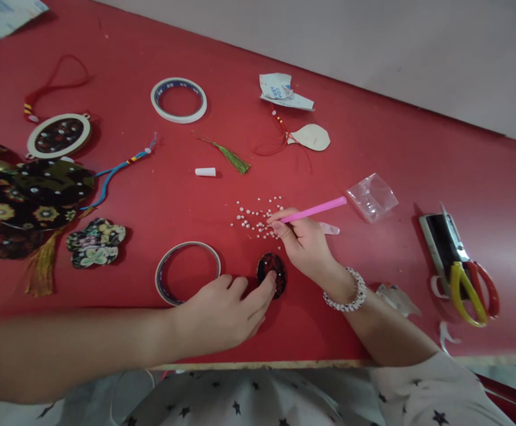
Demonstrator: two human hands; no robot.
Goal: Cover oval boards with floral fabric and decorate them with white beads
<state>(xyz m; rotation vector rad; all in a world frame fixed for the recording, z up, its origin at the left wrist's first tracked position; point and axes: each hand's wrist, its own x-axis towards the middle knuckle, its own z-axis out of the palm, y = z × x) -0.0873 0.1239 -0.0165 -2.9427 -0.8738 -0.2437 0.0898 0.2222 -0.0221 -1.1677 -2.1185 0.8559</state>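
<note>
My right hand (302, 242) pinches a pink pen-like stick (318, 210), its lower end among small white beads (247, 223) scattered on the red table (222, 53). Just below the beads lies a small dark oval piece (265, 266) with a few white dots. A fingertip of my left hand (226, 307) rests on this oval, the other fingers loosely bent and apart. Part of the oval is hidden under the finger. Beside my right hand a clear, pale slim item (329, 229) lies partly covered.
Tape rolls (179, 100) (163, 284), a white cap (205, 172) and a green tassel (231, 157) lie left of centre. Dark patterned ornaments (27, 201) fill the far left. Scissors (466, 290) rest on a phone (433, 236) at right, beyond a clear bag (372, 198).
</note>
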